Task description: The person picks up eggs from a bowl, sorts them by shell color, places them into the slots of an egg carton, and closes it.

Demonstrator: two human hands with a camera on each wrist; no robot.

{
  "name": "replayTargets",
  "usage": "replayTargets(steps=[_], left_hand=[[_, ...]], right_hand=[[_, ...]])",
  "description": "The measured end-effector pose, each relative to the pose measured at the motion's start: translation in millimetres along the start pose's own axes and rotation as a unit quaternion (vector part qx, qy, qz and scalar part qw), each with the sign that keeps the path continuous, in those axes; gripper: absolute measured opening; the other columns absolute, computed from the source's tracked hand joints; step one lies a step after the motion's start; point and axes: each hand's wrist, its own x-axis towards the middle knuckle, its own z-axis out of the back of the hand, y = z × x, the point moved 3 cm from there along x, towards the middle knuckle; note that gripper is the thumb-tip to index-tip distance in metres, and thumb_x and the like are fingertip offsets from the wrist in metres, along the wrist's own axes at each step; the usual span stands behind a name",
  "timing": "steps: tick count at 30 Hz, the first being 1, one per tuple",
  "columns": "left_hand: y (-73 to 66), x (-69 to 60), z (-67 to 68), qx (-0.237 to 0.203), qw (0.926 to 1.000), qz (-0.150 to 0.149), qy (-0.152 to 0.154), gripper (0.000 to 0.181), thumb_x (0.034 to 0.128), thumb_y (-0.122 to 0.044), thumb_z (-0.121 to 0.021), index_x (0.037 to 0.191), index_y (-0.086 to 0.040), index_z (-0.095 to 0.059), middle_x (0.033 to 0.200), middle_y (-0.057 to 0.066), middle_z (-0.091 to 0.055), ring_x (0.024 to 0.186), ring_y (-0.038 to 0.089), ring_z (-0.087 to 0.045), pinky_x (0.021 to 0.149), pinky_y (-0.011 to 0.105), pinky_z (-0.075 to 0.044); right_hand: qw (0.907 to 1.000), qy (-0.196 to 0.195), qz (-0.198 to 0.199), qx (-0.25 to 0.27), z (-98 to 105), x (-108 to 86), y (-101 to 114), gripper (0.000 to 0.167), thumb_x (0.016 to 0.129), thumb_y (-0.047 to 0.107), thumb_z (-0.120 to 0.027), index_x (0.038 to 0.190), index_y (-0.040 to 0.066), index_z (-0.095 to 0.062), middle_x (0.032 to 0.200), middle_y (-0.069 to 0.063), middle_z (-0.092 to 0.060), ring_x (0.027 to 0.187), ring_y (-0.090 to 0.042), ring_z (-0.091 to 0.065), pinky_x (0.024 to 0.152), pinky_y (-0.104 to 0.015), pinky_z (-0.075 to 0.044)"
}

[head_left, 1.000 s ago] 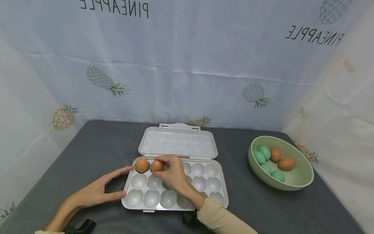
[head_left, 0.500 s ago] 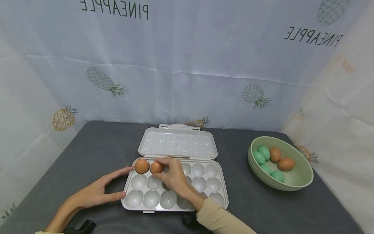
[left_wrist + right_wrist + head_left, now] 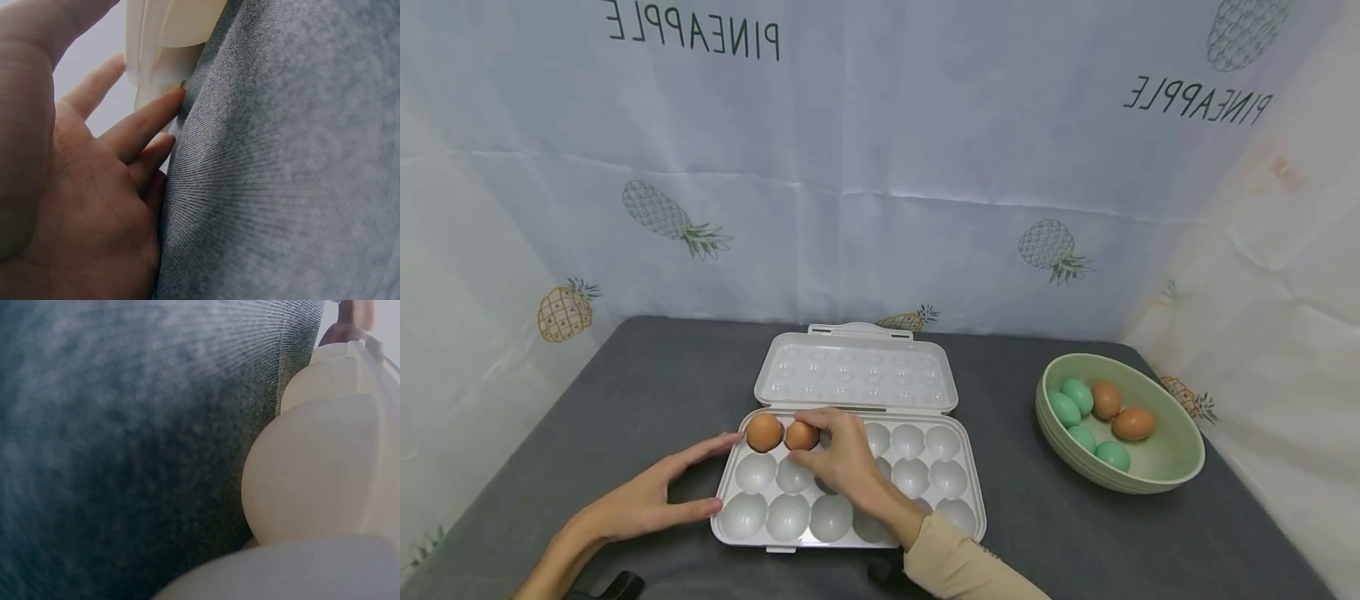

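A white egg tray point(image 3: 781, 548) with rounded hollows lies on the dark table, its hinged lid point(image 3: 856, 371) folded back. One brown egg point(image 3: 763, 432) sits in the far left hollow. Beside it, my right hand point(image 3: 842, 458) pinches a second brown egg point(image 3: 801, 436) between thumb and fingers, in or just over the adjoining hollow. My left hand point(image 3: 636, 504) is spread at the tray's left side, fingertips and thumb touching its edge. In the left wrist view the left hand's fingers point(image 3: 140, 128) reach the tray's side. The right wrist view shows only the undersides of tray hollows point(image 3: 315, 469) near the cloth.
A green bowl point(image 3: 1172, 462), apparently stacked in another, stands at the table's right with several green eggs point(image 3: 1112, 455) and two brown eggs point(image 3: 1133, 423) inside. Behind the table hangs a pineapple-print curtain point(image 3: 880, 150). Dark cloth point(image 3: 647, 383) covers the table.
The head view has tilted slightly upward, so everything sits a little lower. Both hands hold nearly the same places, and the right hand still pinches the egg.
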Motion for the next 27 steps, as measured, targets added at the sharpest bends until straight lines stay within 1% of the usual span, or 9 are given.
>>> replayTargets(steps=[3, 6, 12, 16, 21, 25, 27], left_hand=[[-0.2, -0.2, -0.6, 0.002, 1.0000, -0.001, -0.001, 0.069, 0.0933, -0.020, -0.074, 0.154, -0.028, -0.044, 0.154, -0.011, -0.050, 0.136, -0.020, -0.036, 0.105, 0.010, -0.038], [0.3, 0.1, -1.1, 0.002, 1.0000, -0.007, -0.002, 0.069, 0.0933, -0.020, -0.074, 0.155, -0.027, -0.044, 0.154, -0.010, -0.051, 0.137, -0.019, -0.036, 0.105, 0.009, -0.037], [1.6, 0.1, -2.4, -0.001, 0.9998, -0.019, -0.004, 0.070, 0.0929, -0.018, -0.075, 0.155, -0.025, -0.044, 0.154, -0.006, -0.052, 0.137, -0.018, -0.038, 0.106, 0.007, -0.035], [1.5, 0.1, -2.5, -0.003, 0.9998, -0.020, -0.005, 0.070, 0.0928, -0.018, -0.075, 0.155, -0.025, -0.044, 0.154, -0.007, -0.053, 0.137, -0.018, -0.038, 0.106, 0.007, -0.034], [0.7, -0.6, -2.4, -0.004, 0.9999, -0.012, -0.003, 0.069, 0.0931, -0.019, -0.075, 0.155, -0.027, -0.044, 0.154, -0.010, -0.051, 0.136, -0.019, -0.038, 0.106, 0.008, -0.035], [-0.1, -0.9, -1.8, -0.001, 0.9999, -0.014, -0.006, 0.069, 0.0927, -0.019, -0.075, 0.154, -0.027, -0.044, 0.154, -0.010, -0.051, 0.137, -0.019, -0.037, 0.106, 0.007, -0.034], [-0.3, -0.8, -1.3, 0.000, 0.9998, -0.020, -0.009, 0.070, 0.0923, -0.019, -0.075, 0.154, -0.026, -0.045, 0.154, -0.010, -0.052, 0.137, -0.019, -0.036, 0.106, 0.005, -0.032]], right_hand=[[1.0000, 0.001, -0.005, 0.002, -0.7, 0.0, -0.5, 0.045, 0.073, -0.002, -0.087, 0.117, -0.003, -0.075, 0.114, -0.016, -0.077, 0.108, -0.028, -0.073, 0.094, -0.026, -0.058], [1.0000, -0.001, 0.002, -0.002, -1.0, 0.2, -1.6, 0.046, 0.073, -0.003, -0.087, 0.117, -0.003, -0.075, 0.113, -0.017, -0.077, 0.108, -0.029, -0.073, 0.094, -0.028, -0.058], [1.0000, 0.000, -0.006, 0.000, 0.3, -0.9, -2.1, 0.046, 0.073, -0.002, -0.087, 0.118, -0.001, -0.075, 0.114, -0.014, -0.077, 0.109, -0.027, -0.073, 0.096, -0.025, -0.057], [0.9990, 0.008, -0.024, 0.038, 1.5, -1.9, -1.0, 0.051, 0.074, -0.002, -0.087, 0.122, -0.002, -0.073, 0.120, -0.015, -0.075, 0.114, -0.028, -0.071, 0.098, -0.025, -0.056], [0.9918, 0.016, -0.064, 0.110, 7.4, -5.2, 1.2, 0.056, 0.077, 0.001, -0.086, 0.129, -0.007, -0.067, 0.132, -0.020, -0.069, 0.128, -0.032, -0.064, 0.107, -0.030, -0.051], [0.9857, 0.003, -0.080, 0.149, 21.3, -11.6, -0.2, 0.055, 0.078, 0.001, -0.085, 0.128, -0.010, -0.066, 0.133, -0.024, -0.067, 0.131, -0.035, -0.061, 0.108, -0.035, -0.050], [0.9844, -0.007, -0.084, 0.155, 32.0, -15.6, -1.8, 0.054, 0.078, 0.001, -0.085, 0.127, -0.010, -0.066, 0.132, -0.025, -0.067, 0.131, -0.037, -0.061, 0.107, -0.036, -0.051]])
